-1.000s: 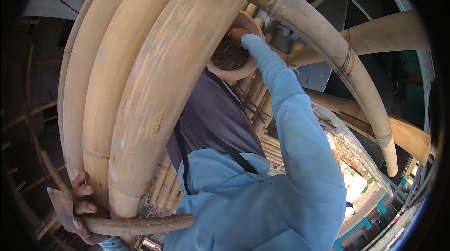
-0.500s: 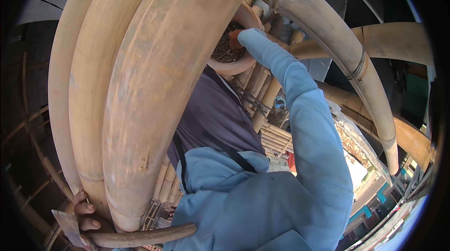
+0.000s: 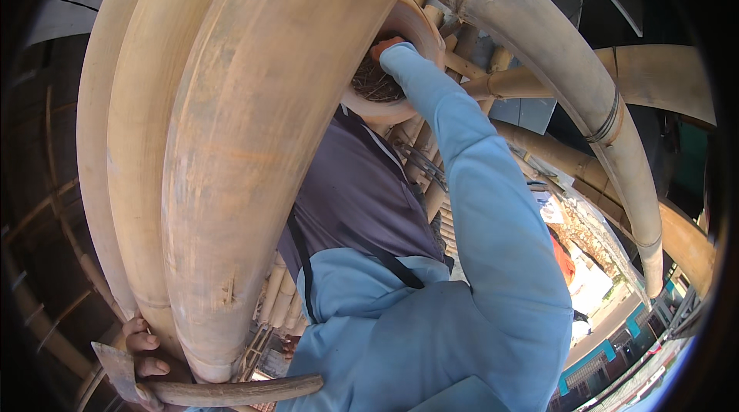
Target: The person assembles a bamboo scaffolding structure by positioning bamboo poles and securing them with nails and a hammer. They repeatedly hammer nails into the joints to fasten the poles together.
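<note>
My left hand [image 3: 142, 346] is at the lower left with its fingers curled at the head of a hatchet [image 3: 239, 391], which has a flat metal blade and a curved wooden handle. The fingers lie close against the lower ends of thick bamboo poles [image 3: 231, 181]. My right arm, in a light blue sleeve, stretches up to a round clay-coloured pot [image 3: 423, 23]. Inside its rim is my right hand [image 3: 385, 47], its fingers mostly hidden. Thin dark stick-like pieces [image 3: 377, 83], too small to name, fill the pot beside it.
Another bamboo pole [image 3: 554, 50] curves down the right side, bound with dark wire and crossed by a further pole [image 3: 662, 77]. Below me is a floor of bamboo slats [image 3: 281, 296]. Sunlit ground and an orange-red shape [image 3: 563, 258] show at the lower right.
My right hand has shifted slightly left within the pot, and its sleeve has moved left too. The view has shifted a little. My left hand keeps its hold on the hatchet.
</note>
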A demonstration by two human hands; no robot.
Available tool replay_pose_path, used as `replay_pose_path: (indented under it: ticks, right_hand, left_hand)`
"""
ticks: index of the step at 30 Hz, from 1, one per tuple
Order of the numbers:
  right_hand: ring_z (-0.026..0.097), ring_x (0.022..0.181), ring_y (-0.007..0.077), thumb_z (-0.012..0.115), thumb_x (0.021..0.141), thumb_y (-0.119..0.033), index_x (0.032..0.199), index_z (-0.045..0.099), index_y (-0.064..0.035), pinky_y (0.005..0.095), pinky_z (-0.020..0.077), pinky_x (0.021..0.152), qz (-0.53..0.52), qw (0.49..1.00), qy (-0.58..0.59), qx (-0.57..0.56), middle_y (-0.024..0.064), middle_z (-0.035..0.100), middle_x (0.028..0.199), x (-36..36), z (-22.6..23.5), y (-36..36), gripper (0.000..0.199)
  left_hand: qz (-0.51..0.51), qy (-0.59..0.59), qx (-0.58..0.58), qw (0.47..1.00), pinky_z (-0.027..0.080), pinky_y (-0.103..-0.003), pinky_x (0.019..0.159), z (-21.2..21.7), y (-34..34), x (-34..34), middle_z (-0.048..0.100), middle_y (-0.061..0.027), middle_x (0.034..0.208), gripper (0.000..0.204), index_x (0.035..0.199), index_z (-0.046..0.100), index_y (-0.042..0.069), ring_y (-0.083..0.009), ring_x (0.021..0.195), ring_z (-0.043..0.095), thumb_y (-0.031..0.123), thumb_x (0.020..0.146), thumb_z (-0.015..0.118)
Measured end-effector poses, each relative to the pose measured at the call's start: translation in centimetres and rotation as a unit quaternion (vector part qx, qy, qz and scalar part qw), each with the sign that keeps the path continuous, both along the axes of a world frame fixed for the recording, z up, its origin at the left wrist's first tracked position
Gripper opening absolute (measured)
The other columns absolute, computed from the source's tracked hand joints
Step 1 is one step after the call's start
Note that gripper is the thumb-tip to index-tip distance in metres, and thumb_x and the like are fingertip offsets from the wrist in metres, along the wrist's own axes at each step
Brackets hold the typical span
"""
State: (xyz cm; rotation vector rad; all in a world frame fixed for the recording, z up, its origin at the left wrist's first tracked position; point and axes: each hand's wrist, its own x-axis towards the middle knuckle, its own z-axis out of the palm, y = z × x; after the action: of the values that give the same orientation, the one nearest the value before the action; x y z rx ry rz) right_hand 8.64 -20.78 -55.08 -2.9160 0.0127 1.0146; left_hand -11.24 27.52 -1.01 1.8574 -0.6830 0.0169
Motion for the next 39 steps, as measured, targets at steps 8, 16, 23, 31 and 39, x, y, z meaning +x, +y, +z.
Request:
replay_pose_path:
  ticks: [8,16,23,31,39]
  right_hand:
    - [0.058,0.133,0.029,0.056,0.098,-0.022,0.139,0.063,-0.0187,0.0447,0.0497,0.106,0.019,0.998,0.006,0.054,0.0085,0.061,0.144,1.3,3.6,-0.5,0.042]
    - [0.068,0.116,0.0343,0.074,0.084,-0.014,0.122,0.07,-0.0107,0.0474,0.0563,0.097,0.073,0.971,-0.206,0.094,0.0185,0.071,0.122,-3.0,5.0,1.4,0.039]
    - [0.075,0.096,0.0346,0.067,0.086,-0.012,0.097,0.075,-0.009,0.0467,0.0608,0.081,0.112,0.96,-0.241,0.084,0.0161,0.077,0.098,-1.0,1.2,-1.3,0.014]
    - [0.075,0.093,0.0292,0.07,0.079,-0.012,0.099,0.078,-0.0056,0.0406,0.061,0.082,-0.172,0.931,-0.046,0.318,0.0143,0.076,0.094,0.9,7.3,-4.7,0.022]
    - [0.075,0.085,0.027,0.071,0.083,-0.01,0.102,0.077,-0.0077,0.0397,0.062,0.074,-0.075,0.913,0.061,0.397,0.0085,0.076,0.095,1.7,3.1,-6.2,0.02]
  left_hand:
    - [-0.164,-0.002,0.016,0.986,0.021,-0.06,0.116,-0.2,4.9,3.3,0.062,-0.0183,0.11,0.041,0.093,0.064,0.01,-0.0405,0.125,0.045,0.042,0.097,0.039]
    - [-0.131,0.016,-0.019,0.991,0.02,-0.058,0.116,-0.5,6.2,2.3,0.062,-0.016,0.113,0.041,0.093,0.067,0.012,-0.0393,0.127,0.041,0.042,0.097,0.039]
    - [-0.18,0.044,0.028,0.982,0.019,-0.058,0.116,0.4,6.8,3.3,0.06,-0.0143,0.117,0.041,0.097,0.069,0.013,-0.0393,0.13,0.038,0.044,0.099,0.041]
    - [-0.206,0.031,-0.022,0.978,0.019,-0.06,0.117,-0.6,7.1,4.0,0.06,-0.0145,0.116,0.041,0.096,0.067,0.012,-0.0395,0.131,0.038,0.045,0.097,0.042]
    - [-0.014,0.004,-0.033,0.999,0.018,-0.06,0.117,-1.1,0.8,0.4,0.061,-0.0154,0.114,0.041,0.096,0.066,0.011,-0.0397,0.131,0.039,0.044,0.095,0.042]
